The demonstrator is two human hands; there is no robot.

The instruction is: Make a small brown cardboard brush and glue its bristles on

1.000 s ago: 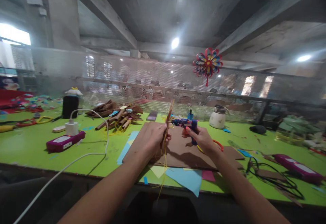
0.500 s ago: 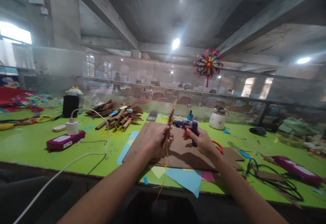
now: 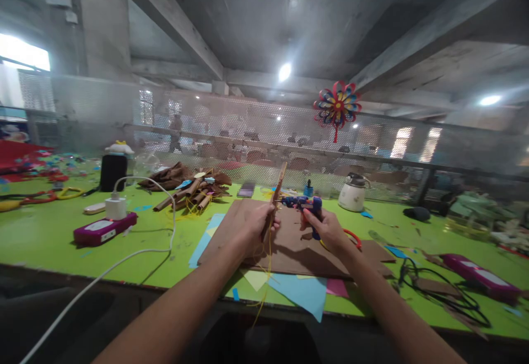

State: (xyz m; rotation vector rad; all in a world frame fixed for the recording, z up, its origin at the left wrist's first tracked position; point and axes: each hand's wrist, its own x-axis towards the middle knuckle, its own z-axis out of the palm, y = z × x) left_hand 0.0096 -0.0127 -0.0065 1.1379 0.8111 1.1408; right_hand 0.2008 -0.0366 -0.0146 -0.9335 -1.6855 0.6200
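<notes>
Two bare forearms reach from the bottom edge over a green table. Nearest, at its front edge, a light blue paper sheet lies partly under a large brown cardboard sheet. Above this cardboard the left hand is closed around the lower part of a thin brown strip, which stands almost upright. Thin yellow threads hang down from the same grip. The right hand is wrapped on the handle of a blue glue gun. Its nozzle points left, just beside the strip; whether it touches, I cannot tell. The strip looks light and rather stiff, but easy to crease, so I judge that a hold low down, away from the nozzle, suits it. Further back lie a heap of brown paper rolls and a white kettle. A coloured paper flower hangs above.
</notes>
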